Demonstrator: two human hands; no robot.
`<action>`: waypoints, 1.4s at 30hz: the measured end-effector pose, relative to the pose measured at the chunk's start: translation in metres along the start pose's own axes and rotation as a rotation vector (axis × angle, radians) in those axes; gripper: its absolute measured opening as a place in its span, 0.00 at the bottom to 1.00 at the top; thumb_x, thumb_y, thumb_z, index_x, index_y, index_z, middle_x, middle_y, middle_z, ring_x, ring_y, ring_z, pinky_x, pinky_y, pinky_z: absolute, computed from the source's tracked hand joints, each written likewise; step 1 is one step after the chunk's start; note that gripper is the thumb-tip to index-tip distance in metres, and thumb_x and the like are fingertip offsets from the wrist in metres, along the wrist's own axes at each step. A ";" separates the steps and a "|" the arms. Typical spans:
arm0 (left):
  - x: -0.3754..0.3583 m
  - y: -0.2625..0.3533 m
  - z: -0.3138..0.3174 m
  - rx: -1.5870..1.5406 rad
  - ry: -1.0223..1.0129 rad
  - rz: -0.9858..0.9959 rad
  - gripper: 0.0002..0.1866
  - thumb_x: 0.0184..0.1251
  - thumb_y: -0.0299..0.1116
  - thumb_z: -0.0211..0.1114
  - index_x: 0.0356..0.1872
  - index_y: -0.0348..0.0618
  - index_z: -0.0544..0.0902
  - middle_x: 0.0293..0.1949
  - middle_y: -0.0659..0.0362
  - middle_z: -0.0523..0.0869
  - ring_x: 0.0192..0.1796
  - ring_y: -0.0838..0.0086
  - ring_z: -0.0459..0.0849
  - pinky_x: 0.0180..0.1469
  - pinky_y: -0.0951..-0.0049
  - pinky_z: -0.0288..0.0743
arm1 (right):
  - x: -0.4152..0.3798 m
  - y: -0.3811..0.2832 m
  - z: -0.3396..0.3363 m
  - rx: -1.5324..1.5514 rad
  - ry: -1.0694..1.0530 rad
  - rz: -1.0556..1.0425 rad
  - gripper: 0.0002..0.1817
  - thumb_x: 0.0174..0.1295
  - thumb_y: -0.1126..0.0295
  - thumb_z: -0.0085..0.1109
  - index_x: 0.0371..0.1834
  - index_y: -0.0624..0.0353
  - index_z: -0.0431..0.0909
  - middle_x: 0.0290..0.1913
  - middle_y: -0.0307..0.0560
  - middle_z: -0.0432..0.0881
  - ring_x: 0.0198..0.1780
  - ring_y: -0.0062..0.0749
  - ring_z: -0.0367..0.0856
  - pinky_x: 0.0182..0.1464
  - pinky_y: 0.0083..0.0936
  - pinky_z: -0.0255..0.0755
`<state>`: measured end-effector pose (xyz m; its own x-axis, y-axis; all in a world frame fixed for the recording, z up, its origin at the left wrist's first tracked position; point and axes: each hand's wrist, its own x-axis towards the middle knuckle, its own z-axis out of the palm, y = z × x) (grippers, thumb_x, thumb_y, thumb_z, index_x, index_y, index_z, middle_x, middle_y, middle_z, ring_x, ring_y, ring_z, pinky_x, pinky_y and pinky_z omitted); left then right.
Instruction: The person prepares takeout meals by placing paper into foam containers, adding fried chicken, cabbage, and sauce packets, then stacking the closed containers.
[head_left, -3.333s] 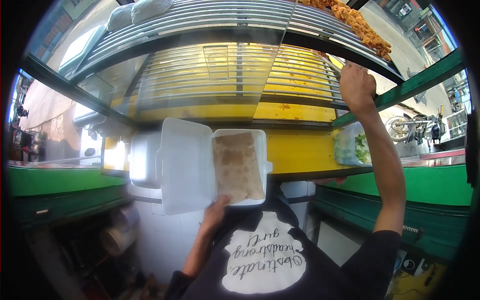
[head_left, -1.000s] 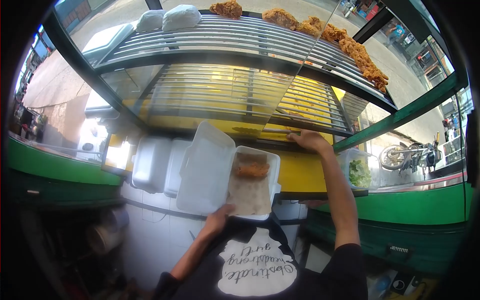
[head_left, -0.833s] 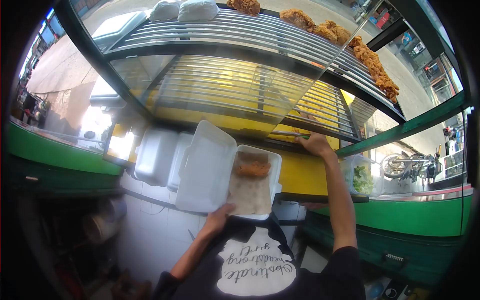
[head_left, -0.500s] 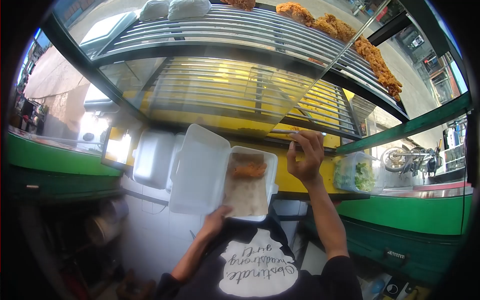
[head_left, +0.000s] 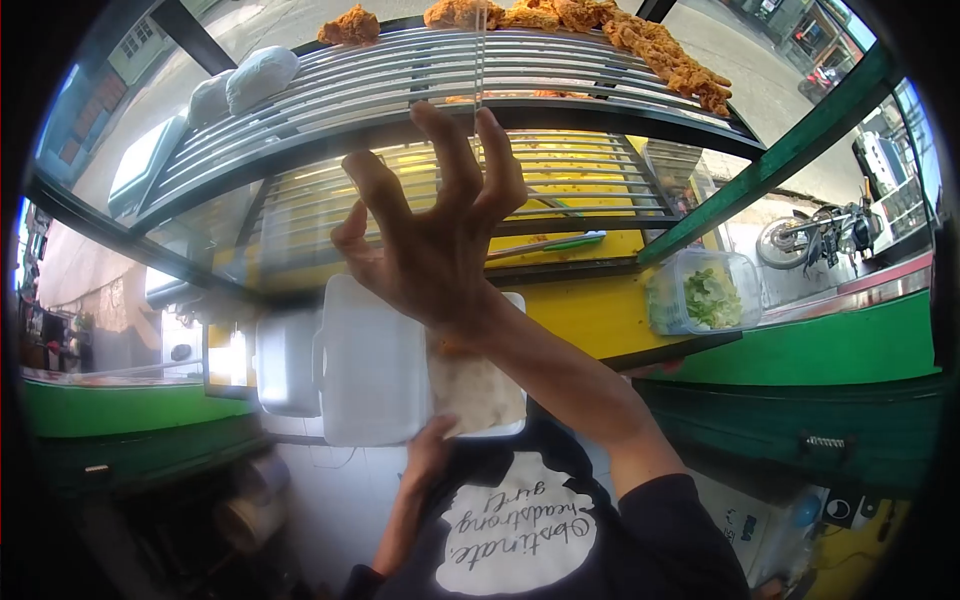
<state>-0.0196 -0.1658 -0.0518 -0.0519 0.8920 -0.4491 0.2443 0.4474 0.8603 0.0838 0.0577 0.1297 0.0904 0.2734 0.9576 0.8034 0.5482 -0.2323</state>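
My left hand [head_left: 430, 450] grips the near edge of an open white foam food box [head_left: 375, 375], thumb over the brown paper [head_left: 480, 390] lining it. A piece of fried chicken [head_left: 455, 346] in the box is mostly hidden behind my right forearm. Raised in front of the display case, my right hand [head_left: 430, 220] is open with its fingers spread and bent. Its fingertips overlap the upright edge of a clear glass panel [head_left: 481, 60] in this view. Beyond the hand, a long tool with a green-and-blue handle [head_left: 560, 243] lies low in the case.
Several fried chicken pieces [head_left: 660, 55] lie on the upper slatted rack [head_left: 350, 85]. White wrapped bundles [head_left: 262, 78] rest at its left end. Another foam box [head_left: 287, 365] stands left of mine. A clear tub of lettuce [head_left: 705, 295] sits right on the yellow counter [head_left: 590, 310].
My right hand has risen leftward from the case's lower edge, its fingers spreading. The glass panel's edge now appears further left. My left hand still holds the box; the view has shifted.
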 end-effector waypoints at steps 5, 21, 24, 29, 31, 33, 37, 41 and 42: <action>0.006 -0.013 0.011 -0.353 0.065 -0.105 0.18 0.54 0.27 0.64 0.45 0.26 0.79 0.44 0.48 0.81 0.45 0.63 0.81 0.49 0.67 0.76 | 0.004 0.013 -0.013 -0.003 0.025 0.015 0.28 0.36 0.68 0.66 0.47 0.41 0.74 0.71 0.52 0.61 0.73 0.60 0.47 0.62 0.58 0.51; -0.010 0.043 0.048 0.009 -0.070 -0.069 0.18 0.59 0.19 0.61 0.52 0.30 0.79 0.55 0.46 0.80 0.60 0.58 0.78 0.62 0.65 0.72 | 0.029 0.123 -0.138 -0.325 -0.125 -0.053 0.24 0.43 0.71 0.64 0.49 0.50 0.74 0.70 0.60 0.56 0.72 0.52 0.49 0.66 0.50 0.48; -0.005 0.051 0.058 -0.238 -0.018 -0.237 0.21 0.60 0.21 0.60 0.56 0.25 0.74 0.54 0.46 0.79 0.58 0.59 0.79 0.61 0.65 0.74 | 0.028 0.136 -0.153 -0.405 -0.147 -0.032 0.24 0.45 0.70 0.64 0.50 0.50 0.74 0.70 0.58 0.56 0.72 0.51 0.49 0.66 0.48 0.49; 0.000 0.043 0.075 -0.554 0.012 -0.367 0.20 0.61 0.22 0.59 0.55 0.26 0.74 0.52 0.47 0.80 0.55 0.61 0.82 0.58 0.65 0.76 | 0.026 0.163 -0.176 -0.436 -0.135 -0.043 0.23 0.47 0.69 0.67 0.49 0.50 0.75 0.70 0.57 0.58 0.71 0.47 0.51 0.65 0.45 0.52; -0.002 0.055 0.084 -0.571 0.045 -0.392 0.18 0.61 0.21 0.60 0.52 0.27 0.76 0.51 0.47 0.81 0.53 0.62 0.83 0.57 0.66 0.76 | 0.027 0.165 -0.180 -0.403 -0.156 -0.055 0.23 0.48 0.69 0.68 0.49 0.50 0.75 0.69 0.56 0.60 0.71 0.47 0.52 0.64 0.43 0.53; -0.011 0.072 0.088 -0.322 0.022 -0.286 0.10 0.63 0.21 0.60 0.44 0.28 0.80 0.45 0.49 0.83 0.51 0.65 0.83 0.55 0.69 0.76 | 0.032 0.167 -0.195 -0.354 -0.207 -0.096 0.21 0.51 0.71 0.68 0.50 0.56 0.75 0.65 0.56 0.67 0.69 0.46 0.59 0.62 0.40 0.59; -0.010 0.023 0.097 0.001 0.088 0.088 0.05 0.65 0.20 0.60 0.40 0.31 0.81 0.42 0.51 0.85 0.47 0.70 0.83 0.52 0.73 0.74 | 0.040 0.223 -0.247 -0.061 -0.138 -0.109 0.14 0.59 0.81 0.57 0.49 0.69 0.73 0.54 0.59 0.75 0.56 0.42 0.75 0.58 0.36 0.70; 0.002 -0.032 0.107 -0.361 0.078 -0.135 0.16 0.64 0.31 0.59 0.50 0.31 0.78 0.48 0.50 0.83 0.51 0.64 0.82 0.57 0.67 0.73 | 0.039 0.298 -0.258 -0.077 -0.415 0.413 0.08 0.64 0.74 0.59 0.43 0.65 0.80 0.35 0.49 0.85 0.36 0.30 0.83 0.41 0.27 0.76; 0.001 -0.028 0.112 -0.357 0.078 -0.137 0.16 0.64 0.31 0.59 0.50 0.31 0.78 0.48 0.50 0.83 0.51 0.64 0.82 0.57 0.67 0.73 | 0.033 0.321 -0.256 -0.040 -0.598 0.538 0.10 0.64 0.74 0.58 0.46 0.66 0.80 0.36 0.51 0.85 0.37 0.33 0.84 0.43 0.28 0.77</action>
<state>0.0816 -0.1845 -0.1032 -0.1373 0.8187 -0.5575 -0.1217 0.5446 0.8298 0.4953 0.0408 0.1299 0.1492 0.8752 0.4602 0.7611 0.1955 -0.6185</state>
